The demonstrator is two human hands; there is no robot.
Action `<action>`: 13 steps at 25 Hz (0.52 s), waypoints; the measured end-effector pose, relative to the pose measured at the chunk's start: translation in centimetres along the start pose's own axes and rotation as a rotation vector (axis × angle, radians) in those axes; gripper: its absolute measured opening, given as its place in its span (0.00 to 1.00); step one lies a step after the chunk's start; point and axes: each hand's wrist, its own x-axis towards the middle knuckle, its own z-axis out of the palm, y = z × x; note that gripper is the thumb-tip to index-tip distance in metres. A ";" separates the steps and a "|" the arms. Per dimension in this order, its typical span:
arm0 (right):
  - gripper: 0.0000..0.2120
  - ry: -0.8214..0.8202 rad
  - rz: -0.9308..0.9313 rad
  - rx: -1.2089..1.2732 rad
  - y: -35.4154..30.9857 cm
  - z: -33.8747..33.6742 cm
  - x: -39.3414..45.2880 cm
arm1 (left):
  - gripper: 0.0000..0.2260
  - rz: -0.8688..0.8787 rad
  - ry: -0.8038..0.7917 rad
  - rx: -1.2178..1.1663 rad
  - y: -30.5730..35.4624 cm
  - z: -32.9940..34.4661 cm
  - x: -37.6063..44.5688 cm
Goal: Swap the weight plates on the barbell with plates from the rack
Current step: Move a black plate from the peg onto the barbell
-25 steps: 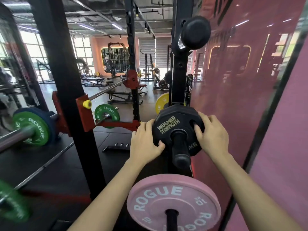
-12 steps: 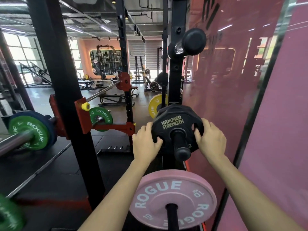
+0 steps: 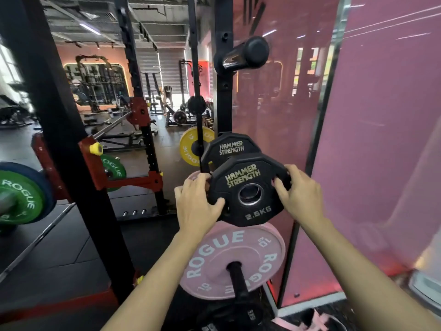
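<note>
A black 2.5 kg Hammer Strength plate (image 3: 248, 192) is off its peg, held in the air with its empty centre hole showing. My left hand (image 3: 198, 206) grips its left edge and my right hand (image 3: 300, 192) grips its right edge. Behind it a second black Hammer Strength plate (image 3: 229, 145) stays on the rack upright (image 3: 224, 91). Below hangs a pink Rogue plate (image 3: 229, 261) on a black peg (image 3: 238, 280). At the far left the barbell end carries a green Rogue plate (image 3: 19, 197) backed by a blue one (image 3: 46, 187).
An empty black peg (image 3: 248, 53) juts from the upright above. A pink glass wall (image 3: 370, 139) stands close on the right. A black rack post (image 3: 59, 139) with red brackets (image 3: 93, 161) rises on the left. A yellow plate (image 3: 191, 146) and a far green plate (image 3: 114, 166) lie behind.
The front black plate has slid off its peg toward me and is now free in both hands, uncovering a second black plate behind it. The view has come closer.
</note>
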 end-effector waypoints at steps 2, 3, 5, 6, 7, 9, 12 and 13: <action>0.11 0.023 0.026 -0.031 -0.4 -1.8 -2.1 | 0.21 0.031 -0.029 -0.043 0.0 -0.9 -1.4; 0.12 0.036 0.038 -0.045 -0.6 -2.7 -3.3 | 0.21 0.046 -0.040 -0.061 0.1 -1.5 -2.2; 0.14 0.067 0.057 -0.055 -1.2 -4.4 -5.4 | 0.22 0.063 -0.035 -0.089 0.7 -3.0 -3.7; 0.15 0.084 0.059 -0.051 -1.7 -5.2 -6.2 | 0.22 0.077 -0.022 -0.099 1.1 -3.8 -4.2; 0.16 0.099 0.049 -0.043 -2.2 -6.0 -6.8 | 0.22 0.096 -0.004 -0.107 1.5 -4.7 -4.9; 0.18 0.098 0.014 -0.025 -3.4 -7.4 -8.0 | 0.22 0.136 0.043 -0.105 2.2 -6.8 -6.1; 0.19 0.052 -0.024 0.010 -5.1 -8.8 -9.8 | 0.23 0.128 0.095 -0.049 2.7 -10.3 -8.4; 0.19 0.042 -0.044 0.021 -5.5 -9.1 -10.5 | 0.24 0.110 0.092 -0.016 2.7 -11.4 -9.5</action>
